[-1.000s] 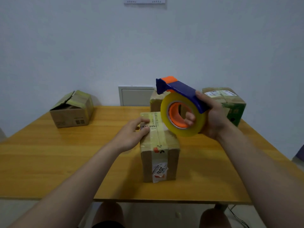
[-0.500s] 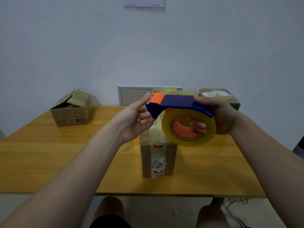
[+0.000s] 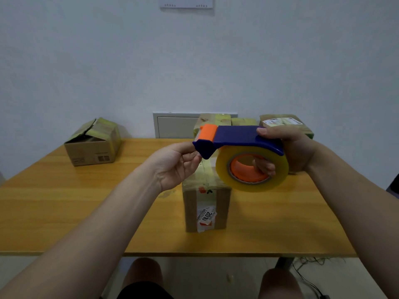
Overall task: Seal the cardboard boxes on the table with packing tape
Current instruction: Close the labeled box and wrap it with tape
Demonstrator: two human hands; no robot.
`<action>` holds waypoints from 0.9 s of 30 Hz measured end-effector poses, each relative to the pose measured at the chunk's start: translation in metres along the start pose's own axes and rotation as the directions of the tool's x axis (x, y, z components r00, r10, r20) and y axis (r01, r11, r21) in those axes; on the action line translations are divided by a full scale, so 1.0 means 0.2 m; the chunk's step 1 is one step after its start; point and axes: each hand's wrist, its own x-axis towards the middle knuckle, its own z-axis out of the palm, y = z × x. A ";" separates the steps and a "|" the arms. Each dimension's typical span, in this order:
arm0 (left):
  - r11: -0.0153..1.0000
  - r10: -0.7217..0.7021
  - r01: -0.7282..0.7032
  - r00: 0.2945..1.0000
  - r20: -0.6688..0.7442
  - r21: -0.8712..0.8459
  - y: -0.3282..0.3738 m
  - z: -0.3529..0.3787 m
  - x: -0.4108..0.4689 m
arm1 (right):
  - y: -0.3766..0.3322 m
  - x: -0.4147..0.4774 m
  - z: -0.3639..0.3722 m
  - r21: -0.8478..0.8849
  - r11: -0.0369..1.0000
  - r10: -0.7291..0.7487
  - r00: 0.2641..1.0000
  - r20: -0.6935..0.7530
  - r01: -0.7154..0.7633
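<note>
Far left on the worktop (image 3: pixel 64 201) sits an open-flapped box (image 3: pixel 92 145). My left grip (image 3: pixel 174 165) pinches the blue nose of the tape dispenser (image 3: pixel 237 139), which is held up over the taped centre box (image 3: pixel 205 203). My right grip (image 3: pixel 295 149) grasps the dispenser, thumb on top, fingers through the roll's orange core. More boxes (image 3: pixel 285 123) stand behind.

Pale wall (image 3: pixel 86 61), wooden table (image 3: pixel 64 201), possibly grey floor (image 3: pixel 216 277)
</note>
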 end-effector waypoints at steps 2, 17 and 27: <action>0.999 0.027 -0.025 0.998 -0.056 0.042 -0.01 0.00 0.02 | 0.00 0.00 -0.01 -0.018 1.000 0.020 1.000 0.003 -0.020; 0.901 0.293 -0.193 0.931 -0.217 0.389 -0.06 -0.11 -0.02 | -0.03 -0.13 -0.16 -0.009 0.959 0.283 0.956 0.078 -0.284; 0.750 0.397 -0.178 0.892 -0.218 0.637 -0.20 -0.18 -0.16 | -0.01 -0.16 -0.16 -0.183 0.885 0.427 0.903 -0.049 -0.428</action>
